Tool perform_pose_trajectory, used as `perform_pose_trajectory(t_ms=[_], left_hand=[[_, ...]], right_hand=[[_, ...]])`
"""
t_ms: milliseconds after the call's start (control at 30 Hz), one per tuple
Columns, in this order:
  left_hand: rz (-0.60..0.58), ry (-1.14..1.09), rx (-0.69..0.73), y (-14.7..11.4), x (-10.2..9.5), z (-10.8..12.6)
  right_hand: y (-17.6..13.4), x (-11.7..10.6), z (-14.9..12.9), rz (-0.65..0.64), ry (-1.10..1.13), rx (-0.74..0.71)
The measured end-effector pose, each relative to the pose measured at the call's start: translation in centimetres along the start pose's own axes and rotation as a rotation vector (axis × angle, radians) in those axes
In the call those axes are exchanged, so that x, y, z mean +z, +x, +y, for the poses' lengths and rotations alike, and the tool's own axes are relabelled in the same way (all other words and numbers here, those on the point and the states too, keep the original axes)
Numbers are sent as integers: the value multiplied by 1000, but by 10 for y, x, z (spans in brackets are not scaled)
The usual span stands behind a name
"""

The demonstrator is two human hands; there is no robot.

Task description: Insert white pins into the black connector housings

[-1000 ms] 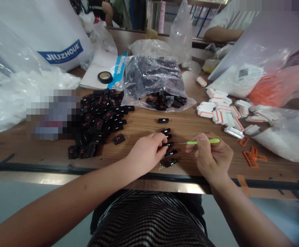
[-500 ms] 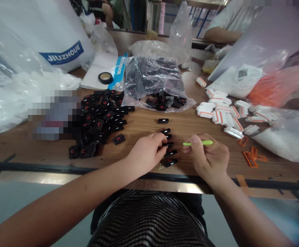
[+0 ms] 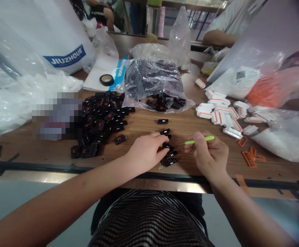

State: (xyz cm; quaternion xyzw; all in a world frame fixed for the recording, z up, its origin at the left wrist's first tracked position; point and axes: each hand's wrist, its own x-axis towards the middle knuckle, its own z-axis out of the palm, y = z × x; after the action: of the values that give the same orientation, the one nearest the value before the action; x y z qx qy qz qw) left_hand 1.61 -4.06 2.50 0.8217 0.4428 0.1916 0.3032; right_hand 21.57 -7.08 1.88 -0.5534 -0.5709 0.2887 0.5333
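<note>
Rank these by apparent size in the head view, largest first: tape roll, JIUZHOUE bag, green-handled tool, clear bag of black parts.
1. JIUZHOUE bag
2. Clear bag of black parts
3. Tape roll and green-handled tool, unranked: the tool is longer but thinner, and the right hand partly hides it.

Spotted small oblong black connector pinched in left hand, slightly tilted, with white marks on exposed end. Saw lime-green-handled pick gripped in right hand, butt end higher, with thin metal shaft pointing left toward connector, contact unclear. Saw similar black parts lying in loose column, nearer and farther.
</note>
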Motion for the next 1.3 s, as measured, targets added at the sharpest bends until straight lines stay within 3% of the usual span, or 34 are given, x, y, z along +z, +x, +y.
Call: perform_pose_trajectory(t_ms=[200, 333, 500, 667, 1300], left_hand=[[-7, 11, -8, -3, 1, 0], [-3, -47, 2, -8, -6, 4], [98, 144, -11, -2, -11, -3], [92, 252, -2, 5, -3, -9], [43, -7, -23, 2, 6, -10]], right_hand=[[5, -5, -8, 138, 3, -73], [9, -8, -14, 162, -4, -83], [15, -8, -19, 133, -13, -118], [21, -7, -22, 82, -14, -130], [10, 7, -7, -8, -9, -36]])
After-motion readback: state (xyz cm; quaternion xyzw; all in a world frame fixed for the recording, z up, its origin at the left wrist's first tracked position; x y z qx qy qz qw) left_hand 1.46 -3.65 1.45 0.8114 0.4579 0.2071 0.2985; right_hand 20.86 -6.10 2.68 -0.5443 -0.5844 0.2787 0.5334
